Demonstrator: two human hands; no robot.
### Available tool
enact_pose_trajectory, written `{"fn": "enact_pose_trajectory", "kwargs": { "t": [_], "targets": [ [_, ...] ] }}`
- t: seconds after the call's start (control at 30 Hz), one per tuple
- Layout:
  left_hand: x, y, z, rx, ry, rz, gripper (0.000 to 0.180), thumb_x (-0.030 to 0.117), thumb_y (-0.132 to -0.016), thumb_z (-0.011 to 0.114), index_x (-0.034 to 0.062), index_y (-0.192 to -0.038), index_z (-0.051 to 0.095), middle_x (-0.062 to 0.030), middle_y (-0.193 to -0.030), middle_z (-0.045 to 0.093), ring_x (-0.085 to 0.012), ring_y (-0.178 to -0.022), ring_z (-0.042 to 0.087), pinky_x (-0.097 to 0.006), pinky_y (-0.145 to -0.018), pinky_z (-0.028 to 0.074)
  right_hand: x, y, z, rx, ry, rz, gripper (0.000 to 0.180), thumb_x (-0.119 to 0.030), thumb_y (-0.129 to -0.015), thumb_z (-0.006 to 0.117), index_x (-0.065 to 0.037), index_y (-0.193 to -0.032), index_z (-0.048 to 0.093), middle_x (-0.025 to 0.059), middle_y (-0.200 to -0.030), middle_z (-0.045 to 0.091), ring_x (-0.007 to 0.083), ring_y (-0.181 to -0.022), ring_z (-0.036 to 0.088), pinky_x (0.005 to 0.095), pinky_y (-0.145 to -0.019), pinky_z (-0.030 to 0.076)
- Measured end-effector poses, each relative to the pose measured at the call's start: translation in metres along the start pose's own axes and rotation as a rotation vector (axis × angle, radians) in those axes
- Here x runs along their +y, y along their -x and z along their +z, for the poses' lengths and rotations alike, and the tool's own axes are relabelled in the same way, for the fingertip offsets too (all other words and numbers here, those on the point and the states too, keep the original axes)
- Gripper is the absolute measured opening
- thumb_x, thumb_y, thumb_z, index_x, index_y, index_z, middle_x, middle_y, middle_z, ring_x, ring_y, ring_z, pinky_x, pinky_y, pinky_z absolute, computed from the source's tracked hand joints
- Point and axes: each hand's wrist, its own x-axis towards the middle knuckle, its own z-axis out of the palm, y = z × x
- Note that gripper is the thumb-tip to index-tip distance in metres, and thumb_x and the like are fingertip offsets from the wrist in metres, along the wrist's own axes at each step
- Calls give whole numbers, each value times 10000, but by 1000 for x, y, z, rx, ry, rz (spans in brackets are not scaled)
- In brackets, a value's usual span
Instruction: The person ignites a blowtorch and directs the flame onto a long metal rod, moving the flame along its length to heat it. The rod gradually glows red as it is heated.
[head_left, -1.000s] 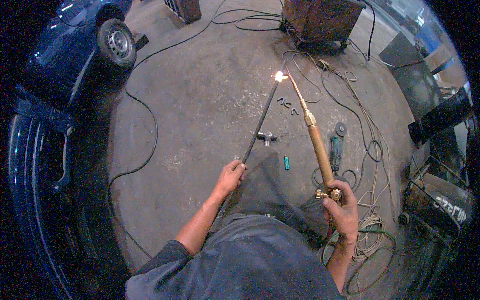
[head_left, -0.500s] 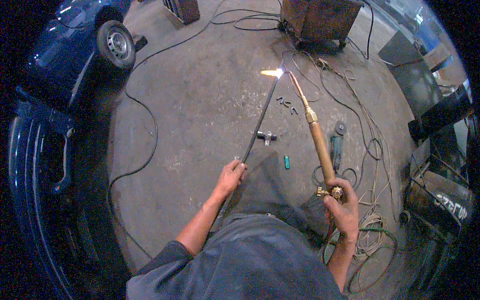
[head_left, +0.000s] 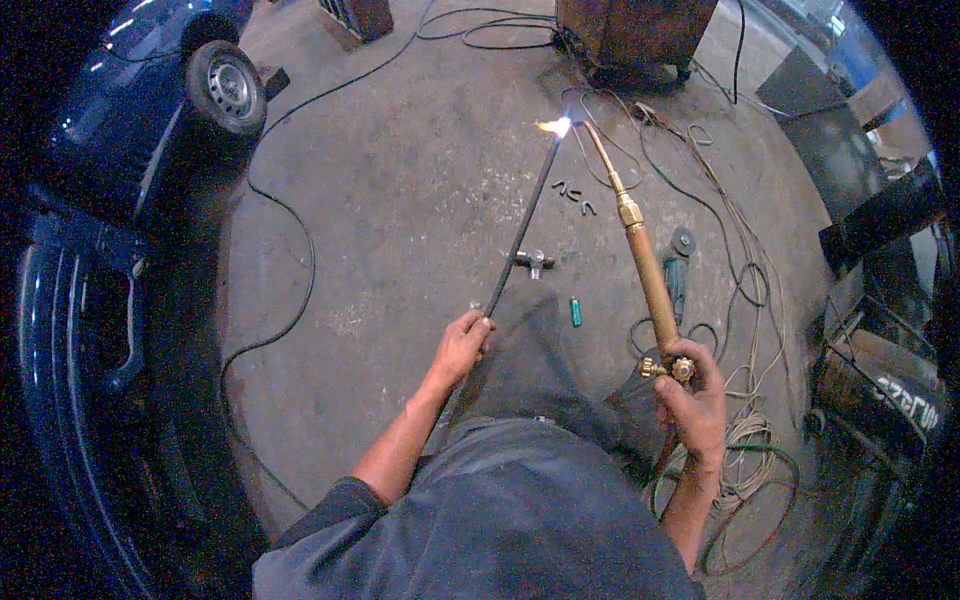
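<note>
A long dark metal rod (head_left: 527,222) is gripped in my left hand (head_left: 462,349), its far end pointing away from me. My right hand (head_left: 694,398) is closed around the valve end of a brass gas torch (head_left: 648,268). The torch's bent copper tip stands just right of the rod's far end, where a bright white glow and an orange flame (head_left: 553,127) show. On the floor beyond my legs lie several small bent dark metal pieces (head_left: 573,195), a hammer-like metal tool (head_left: 535,262) partly behind the rod, and a green lighter (head_left: 575,312).
An angle grinder (head_left: 678,275) lies right of the torch. Cables and hoses (head_left: 752,440) coil on the floor at right. A blue vehicle (head_left: 150,110) and a detached blue door-like panel (head_left: 80,310) stand at left. A rusty wheeled cabinet (head_left: 633,38) is at the far side.
The torch and my right hand sit slightly farther up and right in the picture. The rod's glowing end is a little higher, and the orange flame looks shorter.
</note>
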Motion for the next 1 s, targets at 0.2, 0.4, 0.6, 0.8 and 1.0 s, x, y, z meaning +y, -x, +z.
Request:
{"fn": "enact_pose_trajectory", "kwargs": {
  "t": [0.2, 0.4, 0.6, 0.8, 1.0],
  "targets": [
    [-4, 0, 0, 1, 53, 1, 309, 311, -984, 537, 26, -981, 656, -18, -698, 573, -120, -632, 536, -303, -594, 437, 5, -2, -4, -39, -28, -6, 375, -27, -833, 723, -104, -1183, 613, -21, -858, 587, 46, -599, 504, 219, -497, 411],
    [0, -2, 1, 10, 13, -5, 309, 305, -989, 539, 18, -977, 653, -24, -709, 586, -126, -641, 547, -307, -600, 444, 5, -3, -3, -24, -17, 2, 381, -37, -830, 727, -103, -1187, 611, -10, -879, 592, 52, -605, 510, 221, -503, 416],
    [-1, -2, 1, 15, 2, -8, 306, 305, -986, 545, 19, -977, 653, -25, -708, 590, -128, -647, 554, -308, -600, 444, 8, -5, -6, -43, -5, -35, 380, -47, -832, 731, -94, -1189, 610, -13, -895, 601, 52, -633, 506, 212, -524, 403],
    [-15, -7, 2, 9, 59, -33, 293, 308, -982, 548, 37, -975, 658, -16, -707, 587, -122, -638, 539, -307, -594, 435, 9, -5, -5, -38, -21, -1, 396, -81, -826, 758, -96, -1194, 613, -17, -939, 615, 53, -648, 510, 216, -535, 408],
    [-9, -3, 3, 16, 89, -31, 294, 314, -981, 544, 44, -974, 661, -13, -707, 585, -123, -637, 537, -310, -599, 437, 8, -6, -6, -44, 5, -69, 402, -86, -829, 759, -102, -1205, 618, -22, -917, 611, 47, -644, 509, 210, -533, 410]
  ]
}}
